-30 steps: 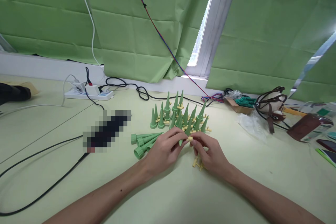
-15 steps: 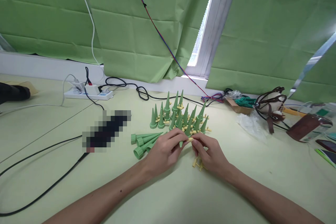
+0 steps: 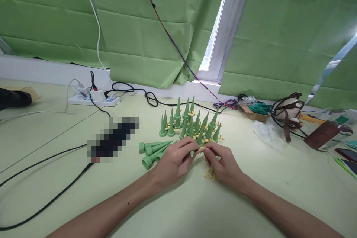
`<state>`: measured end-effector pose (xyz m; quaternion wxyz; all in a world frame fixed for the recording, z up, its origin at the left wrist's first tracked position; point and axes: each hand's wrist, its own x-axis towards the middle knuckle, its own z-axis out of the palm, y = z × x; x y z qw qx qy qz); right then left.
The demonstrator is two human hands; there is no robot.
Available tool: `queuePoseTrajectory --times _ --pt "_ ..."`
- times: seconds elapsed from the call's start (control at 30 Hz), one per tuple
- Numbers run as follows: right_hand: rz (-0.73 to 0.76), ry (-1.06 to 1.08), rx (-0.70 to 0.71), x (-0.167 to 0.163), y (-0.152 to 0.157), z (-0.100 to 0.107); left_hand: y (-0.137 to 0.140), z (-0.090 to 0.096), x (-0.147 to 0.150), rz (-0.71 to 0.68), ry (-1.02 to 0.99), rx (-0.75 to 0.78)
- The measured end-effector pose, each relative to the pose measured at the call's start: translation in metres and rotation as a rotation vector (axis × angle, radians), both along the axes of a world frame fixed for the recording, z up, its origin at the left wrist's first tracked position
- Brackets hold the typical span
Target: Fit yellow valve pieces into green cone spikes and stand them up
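My left hand (image 3: 180,158) is closed around a green plastic watering spike (image 3: 192,153), its pointed tip showing below the fingers and the rest hidden. My right hand (image 3: 224,161) pinches a small yellow valve (image 3: 202,149), which meets the spike between the two hands. Just beyond the hands, several green spikes (image 3: 171,125) stand upright, many with yellow valves on their sides. Loose green spikes (image 3: 152,150) lie to the left of my left hand. Under my right hand rest a few loose yellow valves (image 3: 210,174), partly covered by it.
A black cable (image 3: 152,98) runs along the back to a white power strip (image 3: 95,99). A blurred-out dark object (image 3: 113,139) lies at left. On the right are a cardboard box (image 3: 253,112), a clear plastic bag (image 3: 268,132) and a brown container (image 3: 320,136).
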<state>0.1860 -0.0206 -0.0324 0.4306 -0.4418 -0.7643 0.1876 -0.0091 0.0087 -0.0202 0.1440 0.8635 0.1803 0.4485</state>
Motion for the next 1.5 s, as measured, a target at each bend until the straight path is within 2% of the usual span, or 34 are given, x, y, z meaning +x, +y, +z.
queuePoseTrajectory --times 0.4,0.73,1.5 --pt "0.027 0.097 0.007 0.0021 -0.0001 -0.0055 -0.0018 0.0029 0.0005 0.008 -0.015 -0.017" --pt "0.039 0.081 0.046 0.0018 -0.001 -0.0035 0.0013 -0.0019 0.0006 0.01 -0.026 0.02" --pt "0.04 0.041 0.12 0.002 0.0011 -0.0055 0.0005 0.0014 -0.0027 0.013 0.034 0.036"
